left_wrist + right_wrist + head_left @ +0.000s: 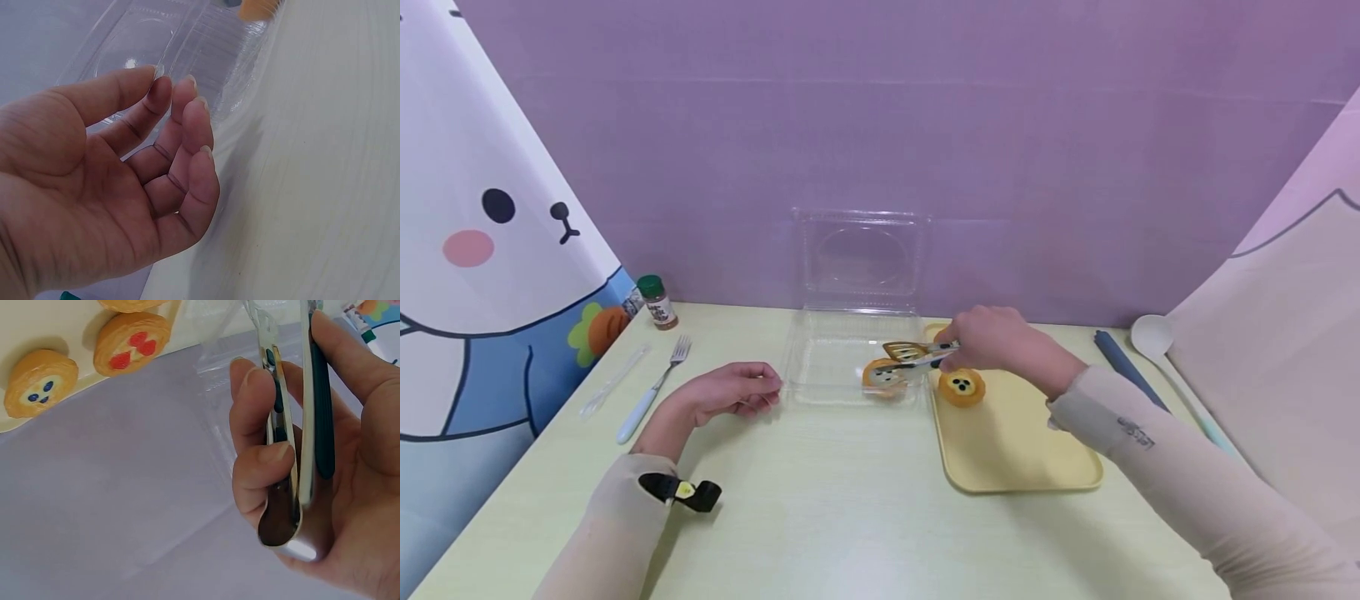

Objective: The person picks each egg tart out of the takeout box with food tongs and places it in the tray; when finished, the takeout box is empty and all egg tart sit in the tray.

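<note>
My right hand (992, 337) grips metal tongs (306, 425) with dark green handle pads. Their far ends lie at an egg tart (880, 383) inside the clear plastic container (820, 354), whose hinged lid (861, 254) stands up against the backdrop. The left hand (737, 392) is at the container's left front edge, thumb and forefinger pinching its rim, the other fingers loosely curled. On the yellow tray (1022, 467), to the right, sits a tart with dark blue toppings (962, 386). The right wrist view also shows a red-topped tart (133, 345) there.
To the left lie a fork with a pale blue handle (655, 392) and a clear plastic utensil (613, 382); a green-capped spice jar (657, 302) stands behind. At the right edge are a dark blue long object (1127, 367) and a white spoon (1152, 336). A purple cloth (880, 125) hangs behind.
</note>
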### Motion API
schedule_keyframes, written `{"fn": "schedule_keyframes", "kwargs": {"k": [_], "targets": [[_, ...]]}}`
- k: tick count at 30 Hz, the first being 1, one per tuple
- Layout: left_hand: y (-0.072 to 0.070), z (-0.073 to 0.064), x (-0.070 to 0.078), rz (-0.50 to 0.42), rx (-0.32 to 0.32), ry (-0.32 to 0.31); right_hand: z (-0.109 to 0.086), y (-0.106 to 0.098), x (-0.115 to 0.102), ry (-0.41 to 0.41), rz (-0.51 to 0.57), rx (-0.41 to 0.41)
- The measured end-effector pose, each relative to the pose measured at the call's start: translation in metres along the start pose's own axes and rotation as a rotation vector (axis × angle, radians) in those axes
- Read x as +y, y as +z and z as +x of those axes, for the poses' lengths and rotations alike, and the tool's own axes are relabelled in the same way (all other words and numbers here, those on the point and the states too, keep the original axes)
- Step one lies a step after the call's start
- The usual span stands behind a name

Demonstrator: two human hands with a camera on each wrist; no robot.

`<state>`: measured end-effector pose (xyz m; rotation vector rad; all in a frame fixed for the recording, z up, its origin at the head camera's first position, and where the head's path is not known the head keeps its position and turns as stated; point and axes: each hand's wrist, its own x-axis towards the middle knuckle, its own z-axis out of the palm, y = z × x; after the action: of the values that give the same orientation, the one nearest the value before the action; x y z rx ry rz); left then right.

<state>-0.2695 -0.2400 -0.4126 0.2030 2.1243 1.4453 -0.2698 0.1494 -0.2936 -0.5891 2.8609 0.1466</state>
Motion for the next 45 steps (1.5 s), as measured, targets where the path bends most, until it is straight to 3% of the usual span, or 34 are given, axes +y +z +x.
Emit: {"fn": "schedule_keyframes", "kwargs": {"k": [17, 28, 45], "targets": [[0.003, -0.001, 0.000, 0.016, 0.006, 0.013, -0.002, -0.004, -0.008, 0.052, -0.013, 0.014], [0.002, 0.001, 0.001, 0.017, -0.002, 0.010, -0.005, -0.009, -0.001, 0.052, 0.013, 0.008], [0.001, 0.001, -0.002, 0.019, -0.001, 0.018, 0.006, -0.017, -0.007, 0.030, 0.010, -0.084]]}}
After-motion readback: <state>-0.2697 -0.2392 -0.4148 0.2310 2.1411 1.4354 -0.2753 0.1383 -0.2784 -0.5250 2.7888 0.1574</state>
